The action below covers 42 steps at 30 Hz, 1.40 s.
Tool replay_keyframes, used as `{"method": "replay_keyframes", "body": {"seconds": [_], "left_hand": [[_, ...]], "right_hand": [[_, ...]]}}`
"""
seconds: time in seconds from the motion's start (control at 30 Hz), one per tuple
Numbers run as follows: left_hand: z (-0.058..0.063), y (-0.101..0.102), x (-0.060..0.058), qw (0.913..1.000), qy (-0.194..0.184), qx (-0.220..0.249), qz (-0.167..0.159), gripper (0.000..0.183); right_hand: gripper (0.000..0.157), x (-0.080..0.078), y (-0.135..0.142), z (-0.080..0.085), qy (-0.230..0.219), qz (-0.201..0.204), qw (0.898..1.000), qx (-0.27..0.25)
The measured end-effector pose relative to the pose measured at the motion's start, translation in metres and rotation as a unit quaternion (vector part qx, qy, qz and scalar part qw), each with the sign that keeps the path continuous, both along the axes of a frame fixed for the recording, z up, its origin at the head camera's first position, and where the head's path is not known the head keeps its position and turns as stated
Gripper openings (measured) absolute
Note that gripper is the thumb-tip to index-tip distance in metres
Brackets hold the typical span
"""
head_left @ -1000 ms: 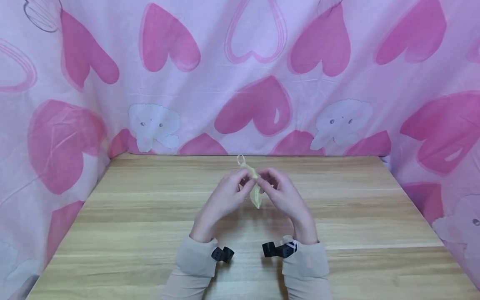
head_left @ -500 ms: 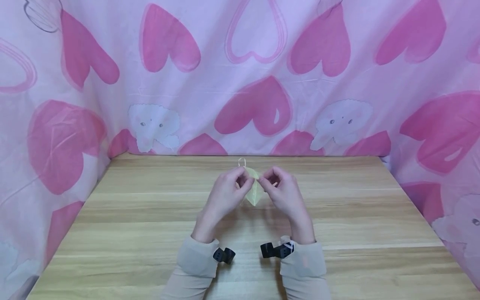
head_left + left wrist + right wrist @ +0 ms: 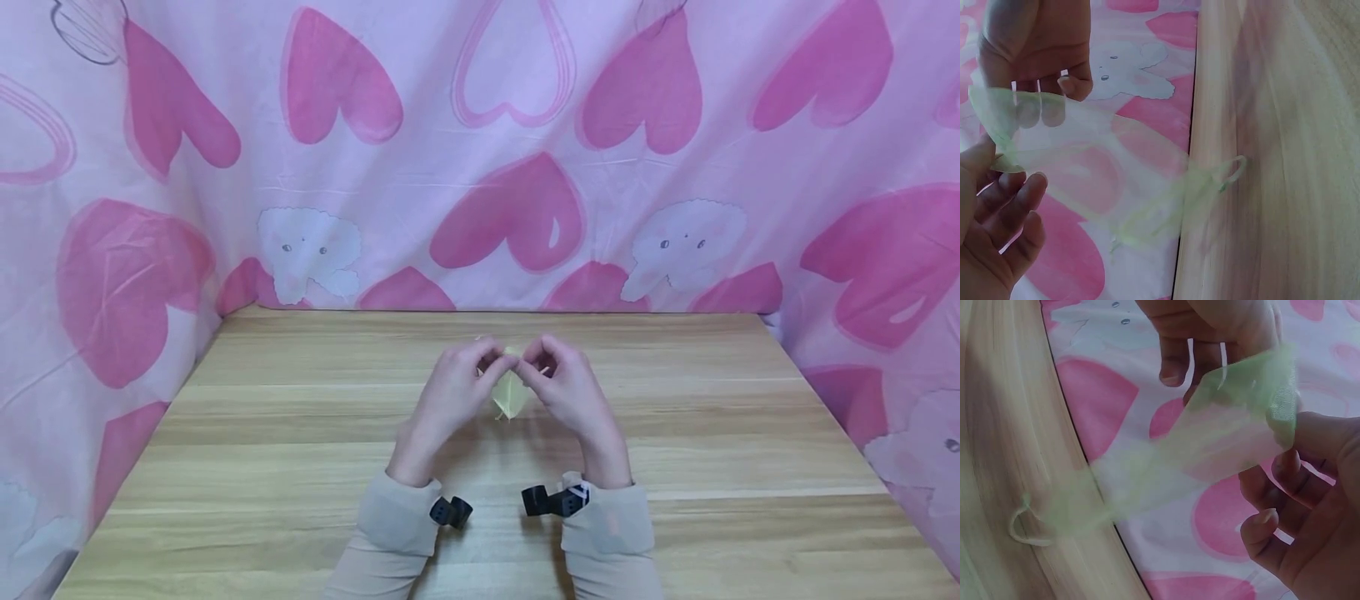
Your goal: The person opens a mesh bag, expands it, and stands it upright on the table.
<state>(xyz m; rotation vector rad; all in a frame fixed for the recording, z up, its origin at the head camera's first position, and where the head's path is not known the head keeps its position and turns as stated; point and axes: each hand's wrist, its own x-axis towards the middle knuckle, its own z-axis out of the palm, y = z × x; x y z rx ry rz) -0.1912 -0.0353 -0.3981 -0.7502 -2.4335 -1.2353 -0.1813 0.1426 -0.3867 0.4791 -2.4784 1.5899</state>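
Note:
A sheer pale green mesh drawstring bag [image 3: 510, 398] hangs between both hands, above the wooden table. My left hand [image 3: 459, 379] pinches its upper edge from the left between thumb and index finger. From the right, my right hand [image 3: 566, 382] pinches the same edge, fingertips close to the left ones. In the left wrist view the bag [image 3: 1147, 144] spreads wide below the fingers, its body see-through. A thin white cord loop [image 3: 1029, 537] dangles at its lower end in the right wrist view. The other fingers of both hands are loosely bent.
The wood-grain table [image 3: 300, 467] reaches back to a pink curtain [image 3: 420, 192] printed with hearts, which also stands along both sides. A small black camera [image 3: 452, 512] sits on the left sleeve cuff, and another black camera [image 3: 553, 500] on the right one.
The bag has gone from bunched and slanted to spread between the hands. Its cord loop, which stood up beyond the fingers, has dropped. Both hands stay nearly in place.

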Motion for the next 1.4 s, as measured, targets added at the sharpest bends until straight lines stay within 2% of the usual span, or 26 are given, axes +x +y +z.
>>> {"method": "replay_keyframes", "body": {"seconds": [0.1,0.27,0.47,0.57,0.83,0.93,1.03,1.23,1.33,1.4], "left_hand": [[0.000,0.000,0.000,0.9997,0.020,0.005,0.011,0.012],[0.000,0.002,0.000,0.9990,0.024,0.018,0.032,0.010],[-0.002,0.008,0.000,0.9954,0.012,0.075,0.059,0.007],[-0.002,0.010,0.000,0.9940,0.013,0.090,0.062,0.008],[-0.001,0.010,0.000,0.9971,0.029,0.067,0.020,0.011],[-0.001,0.009,-0.001,0.9974,0.036,0.059,0.019,0.013],[-0.001,0.009,0.000,0.9975,0.036,0.055,0.026,0.013],[-0.004,0.007,-0.001,0.9975,-0.012,0.030,0.062,0.006],[-0.005,0.007,-0.002,0.9974,-0.037,0.001,0.061,0.009],[-0.005,0.007,-0.002,0.9976,-0.041,-0.011,0.054,0.014]], "right_hand": [[0.013,0.000,0.000,-0.001,0.004,-0.005,1.000,-0.002],[0.013,0.002,-0.001,0.000,0.005,-0.018,1.000,-0.015],[0.014,0.005,-0.003,0.000,0.022,-0.012,1.000,-0.014],[0.016,0.004,-0.004,-0.001,0.032,-0.003,0.999,-0.004],[0.009,0.003,-0.001,0.000,0.010,-0.001,1.000,0.009],[0.013,0.002,0.000,0.001,0.019,0.001,0.999,0.030],[0.011,0.000,-0.001,0.000,0.041,-0.002,0.998,0.053],[0.005,-0.001,-0.004,0.000,0.065,-0.028,0.996,0.062],[0.005,-0.001,-0.005,0.001,0.064,-0.030,0.996,0.053],[0.007,-0.001,-0.004,0.001,0.065,-0.027,0.996,0.053]]}}
